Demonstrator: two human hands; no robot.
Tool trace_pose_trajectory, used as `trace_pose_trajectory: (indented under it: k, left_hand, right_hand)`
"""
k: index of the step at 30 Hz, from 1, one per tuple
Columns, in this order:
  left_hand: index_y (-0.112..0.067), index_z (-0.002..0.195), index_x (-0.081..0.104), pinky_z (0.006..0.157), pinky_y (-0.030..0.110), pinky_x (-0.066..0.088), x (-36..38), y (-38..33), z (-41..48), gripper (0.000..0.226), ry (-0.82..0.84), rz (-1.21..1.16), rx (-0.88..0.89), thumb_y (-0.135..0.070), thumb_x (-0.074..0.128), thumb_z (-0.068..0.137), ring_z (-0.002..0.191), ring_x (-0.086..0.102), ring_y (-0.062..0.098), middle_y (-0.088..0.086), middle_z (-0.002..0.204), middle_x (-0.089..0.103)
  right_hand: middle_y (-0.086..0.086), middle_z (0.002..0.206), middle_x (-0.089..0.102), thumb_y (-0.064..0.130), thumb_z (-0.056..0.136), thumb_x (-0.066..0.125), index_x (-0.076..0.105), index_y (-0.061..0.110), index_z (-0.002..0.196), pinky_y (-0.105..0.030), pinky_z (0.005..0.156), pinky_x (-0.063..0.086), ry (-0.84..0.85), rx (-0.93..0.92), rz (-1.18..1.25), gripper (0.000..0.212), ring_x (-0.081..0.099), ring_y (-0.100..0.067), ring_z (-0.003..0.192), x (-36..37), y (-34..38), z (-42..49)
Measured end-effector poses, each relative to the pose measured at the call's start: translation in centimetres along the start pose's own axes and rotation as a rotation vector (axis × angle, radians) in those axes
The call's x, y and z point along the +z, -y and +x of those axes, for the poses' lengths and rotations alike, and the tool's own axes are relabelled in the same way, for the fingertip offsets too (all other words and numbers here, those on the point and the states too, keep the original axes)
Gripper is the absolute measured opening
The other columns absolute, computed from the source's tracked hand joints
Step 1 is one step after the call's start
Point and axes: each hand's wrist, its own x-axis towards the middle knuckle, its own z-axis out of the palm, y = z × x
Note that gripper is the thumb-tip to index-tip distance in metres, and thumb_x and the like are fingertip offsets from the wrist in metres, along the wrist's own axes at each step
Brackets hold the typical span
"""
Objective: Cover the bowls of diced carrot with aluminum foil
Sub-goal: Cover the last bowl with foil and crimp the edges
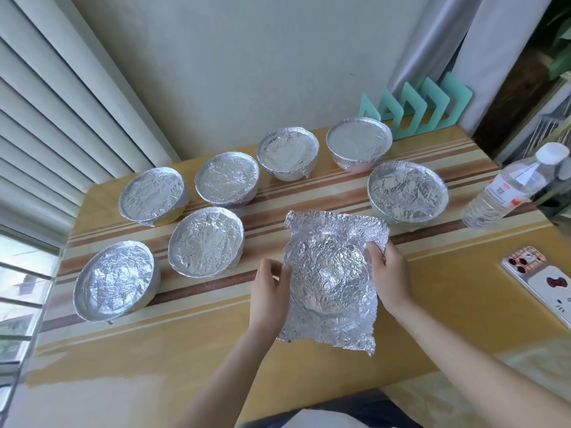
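A crinkled sheet of aluminum foil (332,273) lies draped over a bowl near the table's middle front; the bowl underneath shows only as a round bulge. My left hand (268,291) pinches the sheet's left edge. My right hand (386,270) grips its right edge, fingers curled over the foil. Several foil-covered bowls stand around it: one at the front left (114,279), one beside it (205,242), others along the back (287,151), and one at the right (408,193).
A clear water bottle (513,186) stands at the right. A phone (543,282) lies near the right table edge. A teal rack (417,109) sits at the back by the wall. The striped wooden table (185,350) has bare surface in front.
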Motion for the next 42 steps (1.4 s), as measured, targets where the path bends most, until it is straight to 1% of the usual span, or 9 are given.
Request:
trace_pose_trajectory:
  k: [5,8,11,16,19,22,28,33,42]
  left_hand:
    - [-0.015,0.071,0.046,0.052,0.019,0.033,0.2,0.2,-0.5,0.024,-0.007,-0.069,-0.01,-0.019,0.059,0.09,0.056,0.041,0.008,-0.006,0.063,0.049]
    - [-0.017,0.068,0.042,0.051,0.017,0.032,0.4,0.1,-0.6,0.028,-0.053,-0.102,-0.027,-0.015,0.058,0.091,0.056,0.039,0.008,-0.005,0.062,0.048]
    - [-0.016,0.07,0.039,0.051,0.015,0.031,0.8,0.1,-0.9,0.028,-0.06,-0.114,-0.056,-0.012,0.054,0.093,0.056,0.037,0.009,-0.002,0.064,0.045]
    - [-0.016,0.072,0.035,0.047,0.015,0.03,1.4,0.6,-2.1,0.028,-0.052,-0.051,-0.135,-0.017,0.045,0.097,0.055,0.037,0.012,0.0,0.062,0.043]
    - [-0.01,0.079,0.038,0.048,0.027,0.027,1.3,1.2,-2.7,0.021,-0.068,-0.017,-0.13,-0.018,0.044,0.098,0.056,0.04,0.011,0.0,0.063,0.045]
    - [-0.004,0.088,0.039,0.055,0.034,0.016,1.3,1.7,-2.7,0.017,-0.09,0.028,-0.121,-0.016,0.047,0.097,0.059,0.042,0.007,-0.003,0.066,0.046]
    - [-0.008,0.09,0.044,0.055,0.032,0.019,1.4,2.4,-2.3,0.013,-0.044,0.075,-0.135,-0.019,0.048,0.096,0.061,0.044,0.007,-0.004,0.067,0.049]
    - [-0.008,0.087,0.044,0.055,0.034,0.019,1.4,2.9,-2.1,0.018,-0.077,0.069,-0.147,-0.022,0.047,0.097,0.063,0.044,0.022,-0.003,0.066,0.05]
    - [-0.003,0.092,0.046,0.055,0.032,0.026,1.7,3.9,-1.1,0.023,-0.043,-0.016,-0.195,-0.022,0.037,0.1,0.063,0.043,0.021,0.002,0.066,0.049]
  right_hand:
    - [0.001,0.064,0.046,0.021,0.098,0.045,0.044,0.01,0.094,-0.018,0.039,0.031,0.035,0.099,0.078,0.012,0.039,-0.012,0.048,-0.5,0.6,-0.2]
    - [0.002,0.072,0.051,0.027,0.098,0.044,0.04,0.012,0.113,-0.025,0.045,0.034,0.1,0.153,-0.013,0.021,0.044,-0.013,0.052,-0.7,0.7,-0.4]
    - [0.002,0.078,0.056,0.028,0.099,0.041,0.045,0.013,0.111,-0.028,0.049,0.034,0.192,0.206,-0.256,0.019,0.049,-0.015,0.057,-0.6,-0.3,-0.6]
    - [-0.005,0.092,0.064,0.022,0.1,0.033,0.053,0.011,0.111,-0.03,0.053,0.031,0.199,0.08,-0.55,0.026,0.051,-0.021,0.066,-0.7,-0.6,-0.7]
    - [-0.008,0.084,0.06,0.025,0.102,0.032,0.052,0.008,0.112,-0.031,0.055,0.03,0.205,0.0,-0.691,0.028,0.047,-0.024,0.068,-0.9,-0.4,-1.1]
    - [-0.008,0.081,0.058,0.027,0.102,0.031,0.049,0.006,0.105,-0.031,0.053,0.03,0.222,0.005,-0.707,0.028,0.046,-0.025,0.065,-0.8,-0.8,-1.3]
    - [0.004,0.06,0.042,0.027,0.102,0.029,0.046,0.006,0.102,-0.027,0.04,0.022,0.219,-0.009,-0.722,0.027,0.044,-0.022,0.054,-0.9,-1.5,-1.5]
    - [0.005,0.06,0.038,0.027,0.103,0.027,0.045,0.007,0.104,-0.026,0.041,0.02,0.212,-0.009,-0.735,0.027,0.038,-0.016,0.05,-0.7,-1.8,-1.8]
    - [0.002,0.054,0.04,0.027,0.102,0.026,0.044,0.008,0.105,-0.027,0.039,0.019,0.185,0.017,-0.649,0.026,0.033,-0.013,0.043,0.1,-3.0,-1.8]
